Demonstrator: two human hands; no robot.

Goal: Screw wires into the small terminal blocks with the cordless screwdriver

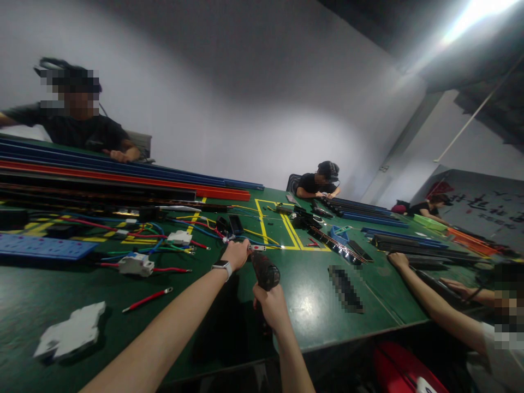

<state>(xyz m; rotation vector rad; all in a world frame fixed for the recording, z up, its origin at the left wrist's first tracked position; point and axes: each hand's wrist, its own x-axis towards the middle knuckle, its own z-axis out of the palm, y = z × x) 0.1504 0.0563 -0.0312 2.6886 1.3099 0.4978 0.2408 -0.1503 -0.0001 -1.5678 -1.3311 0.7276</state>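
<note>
My right hand (pixel 272 307) is wrapped round the grip of a black power screwdriver (pixel 267 273), its nose pointing away from me. Just beyond that nose is a small white part with a red mark (pixel 257 248). My left hand (pixel 238 254), a watch on its wrist, is closed at the left end of this part and seems to grip it; its fingertips are partly hidden. Whether the screwdriver's bit touches the part cannot be made out. Behind my left hand lie small black housings (pixel 235 224) and coloured wires (pixel 200 232).
White circuit breakers (pixel 136 265) with red leads and a loose red cable (pixel 147 300) lie left on the green table (pixel 184 338). A larger white breaker (pixel 71 333) is nearer. Long blue and orange rails (pixel 225 194) run behind. A co-worker's arm (pixel 434 305) reaches in at right.
</note>
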